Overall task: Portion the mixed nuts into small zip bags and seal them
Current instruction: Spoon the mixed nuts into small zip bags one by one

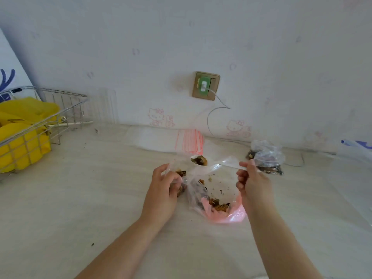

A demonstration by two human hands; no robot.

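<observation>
My right hand (252, 184) grips the handle of a clear plastic spoon (216, 163), whose bowl carries a heap of mixed nuts (199, 160). The spoon's bowl hovers just above and to the right of a small zip bag (179, 178) that my left hand (164, 190) holds by its mouth; some nuts show inside it. Between my hands lies a larger clear bag over a pink bag (223, 208), with nuts and crumbs in it. A stack of unused zip bags with red strips (189, 142) lies by the wall.
Filled clear bags of nuts (265, 158) sit at the back right. A wire basket (40, 125) holding yellow plastic stands at the left. A wall socket with a green plug (205, 85) trails a white cable down onto the pale counter (80, 198).
</observation>
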